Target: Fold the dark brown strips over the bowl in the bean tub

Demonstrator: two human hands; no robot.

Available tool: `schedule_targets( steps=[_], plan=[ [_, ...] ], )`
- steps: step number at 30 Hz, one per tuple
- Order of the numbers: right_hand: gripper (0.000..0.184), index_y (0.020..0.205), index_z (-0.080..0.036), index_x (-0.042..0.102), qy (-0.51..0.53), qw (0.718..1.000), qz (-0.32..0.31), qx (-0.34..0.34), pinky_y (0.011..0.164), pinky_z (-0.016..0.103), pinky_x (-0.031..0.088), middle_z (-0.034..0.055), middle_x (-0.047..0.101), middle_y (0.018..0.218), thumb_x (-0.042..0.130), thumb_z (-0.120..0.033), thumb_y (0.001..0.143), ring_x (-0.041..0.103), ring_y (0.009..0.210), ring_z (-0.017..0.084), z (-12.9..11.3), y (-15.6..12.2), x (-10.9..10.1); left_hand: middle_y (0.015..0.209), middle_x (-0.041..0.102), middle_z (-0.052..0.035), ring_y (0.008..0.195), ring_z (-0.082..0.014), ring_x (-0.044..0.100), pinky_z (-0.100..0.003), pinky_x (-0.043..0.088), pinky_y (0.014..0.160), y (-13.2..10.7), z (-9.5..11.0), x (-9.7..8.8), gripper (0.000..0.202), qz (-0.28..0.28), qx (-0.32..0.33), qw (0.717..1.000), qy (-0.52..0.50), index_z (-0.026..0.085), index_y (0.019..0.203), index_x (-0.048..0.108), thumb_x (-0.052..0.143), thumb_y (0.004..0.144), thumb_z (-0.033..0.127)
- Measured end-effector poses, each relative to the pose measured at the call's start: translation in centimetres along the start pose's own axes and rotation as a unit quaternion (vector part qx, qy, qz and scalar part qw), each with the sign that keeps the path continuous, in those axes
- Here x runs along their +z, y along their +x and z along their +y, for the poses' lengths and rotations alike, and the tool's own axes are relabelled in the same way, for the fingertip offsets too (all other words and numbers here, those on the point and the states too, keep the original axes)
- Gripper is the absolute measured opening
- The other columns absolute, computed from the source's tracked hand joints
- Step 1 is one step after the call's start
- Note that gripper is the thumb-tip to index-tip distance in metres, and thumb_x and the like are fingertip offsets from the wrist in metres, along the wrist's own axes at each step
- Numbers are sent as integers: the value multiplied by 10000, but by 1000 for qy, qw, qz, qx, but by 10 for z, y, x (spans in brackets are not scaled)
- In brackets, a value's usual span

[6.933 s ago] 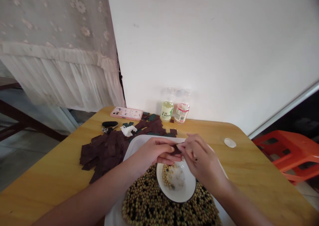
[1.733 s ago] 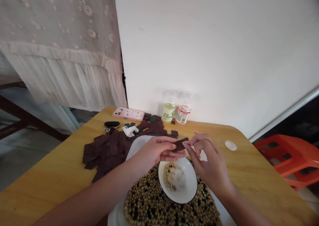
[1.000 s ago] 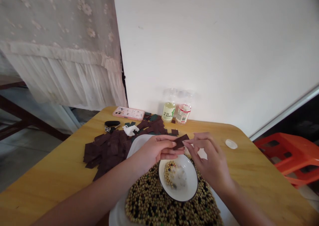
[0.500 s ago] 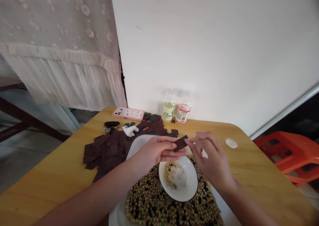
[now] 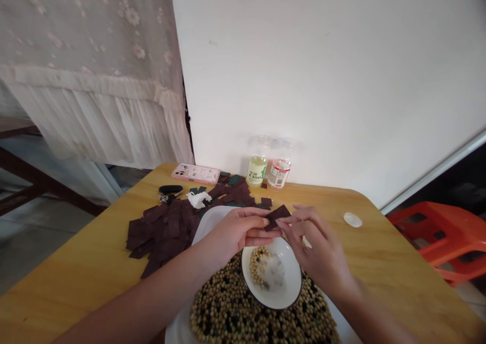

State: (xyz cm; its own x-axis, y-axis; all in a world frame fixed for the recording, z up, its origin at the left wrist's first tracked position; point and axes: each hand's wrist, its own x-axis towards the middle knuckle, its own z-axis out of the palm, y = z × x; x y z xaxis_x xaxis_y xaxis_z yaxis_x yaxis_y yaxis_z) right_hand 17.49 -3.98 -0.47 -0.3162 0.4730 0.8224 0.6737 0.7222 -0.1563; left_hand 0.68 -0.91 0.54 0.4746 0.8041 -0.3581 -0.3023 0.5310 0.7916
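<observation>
Between thumb and fingers, my left hand (image 5: 246, 227) grips a small dark maroon rectangular piece (image 5: 276, 216), its material unclear. The fingertips of my right hand (image 5: 313, 235) are pinched at that piece's right edge; whether they hold something tiny as well, I cannot tell. Below both hands is a white bowl (image 5: 292, 288) with a dark rim, containing tan beads (image 5: 257, 265) and a whitish fluffy clump (image 5: 274, 272). It rests on a mass of tan and dark beads (image 5: 228, 303) in a white tray (image 5: 178, 329).
Maroon pieces (image 5: 167, 227) are heaped left of the tray. Behind them lie crumpled tissue (image 5: 198, 199), a black key fob (image 5: 170, 188) and a pink-cased phone (image 5: 195, 173). Two bottles (image 5: 256, 171) stand by the wall. A round white lid (image 5: 353, 219) lies right; an orange stool (image 5: 440, 238) stands beyond.
My right hand has moved slightly left, its fingertips now farther over the maroon piece. My left hand keeps its hold in nearly the same place.
</observation>
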Motion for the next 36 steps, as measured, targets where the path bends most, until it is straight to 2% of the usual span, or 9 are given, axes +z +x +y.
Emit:
schedule_targets(
  steps=[4, 9, 13, 17, 21, 25, 30, 33, 36],
  plan=[
    [242, 692, -214, 399, 0, 999, 16, 31, 796, 352, 504, -14, 455, 714, 524, -32, 790, 547, 727, 123, 1, 1, 0, 729, 718, -87, 712, -187, 687, -291, 532, 704, 0, -1, 0, 120, -2, 2, 1000, -4, 122, 840, 629, 581, 734, 92],
    [231, 717, -206, 422, -3, 1000, -5, -14, 810, 362, 500, 12, 489, 780, 529, -11, 777, 537, 795, 140, 2, 0, 1, 736, 720, -73, 698, -173, 687, -263, 532, 674, -1, -1, 0, 182, -20, -7, 1000, 7, 127, 889, 646, 584, 724, 80],
    [256, 691, -205, 398, 1, 1000, 19, 12, 804, 346, 500, -6, 461, 746, 539, -6, 772, 546, 737, 121, 2, 0, 1, 785, 720, -88, 742, -180, 685, -265, 527, 693, -1, 0, 0, 195, -35, -9, 999, 13, 122, 907, 655, 571, 735, 84],
    [240, 700, -206, 410, 11, 1000, 1, -6, 790, 342, 506, 7, 480, 772, 532, -14, 776, 537, 751, 131, 2, 1, 1, 732, 719, -78, 695, -174, 687, -266, 528, 678, -1, 1, 2, 196, -22, -21, 999, 15, 116, 893, 655, 562, 730, 59],
    [265, 674, -209, 387, 6, 1000, 20, 23, 832, 365, 492, -18, 457, 709, 534, -14, 776, 526, 689, 116, 3, 2, 1, 723, 718, -75, 688, -177, 687, -269, 528, 674, -2, 1, 3, 157, -29, -24, 999, 16, 119, 846, 656, 569, 725, 68],
    [246, 683, -208, 405, 13, 1000, 11, 8, 767, 339, 514, 1, 477, 750, 527, -18, 779, 540, 743, 131, 2, 3, 1, 725, 717, -75, 715, -187, 686, -286, 524, 698, -1, -1, 2, 143, -39, -22, 999, 21, 120, 830, 658, 591, 709, 84],
    [277, 649, -211, 375, 10, 999, 24, 32, 804, 367, 505, -20, 462, 711, 530, -23, 780, 542, 696, 118, 0, 2, 0, 700, 714, -78, 696, -186, 686, -292, 524, 703, -1, -1, 2, 144, -38, -23, 999, 23, 118, 832, 655, 590, 708, 83],
    [263, 666, -209, 386, 12, 1000, 8, 12, 768, 346, 515, -2, 473, 746, 527, -19, 781, 540, 737, 127, 0, 1, -1, 706, 716, -70, 696, -176, 686, -271, 526, 684, -1, 0, 3, 165, -30, -22, 999, 22, 119, 852, 655, 576, 715, 72],
    [261, 675, -211, 390, 4, 1000, 18, 24, 756, 340, 517, -10, 457, 721, 531, -21, 784, 525, 718, 122, 1, 1, -1, 714, 717, -73, 709, -181, 687, -273, 530, 670, -1, -1, 1, 191, -35, -20, 999, 27, 124, 894, 648, 571, 725, 80]
  ],
)
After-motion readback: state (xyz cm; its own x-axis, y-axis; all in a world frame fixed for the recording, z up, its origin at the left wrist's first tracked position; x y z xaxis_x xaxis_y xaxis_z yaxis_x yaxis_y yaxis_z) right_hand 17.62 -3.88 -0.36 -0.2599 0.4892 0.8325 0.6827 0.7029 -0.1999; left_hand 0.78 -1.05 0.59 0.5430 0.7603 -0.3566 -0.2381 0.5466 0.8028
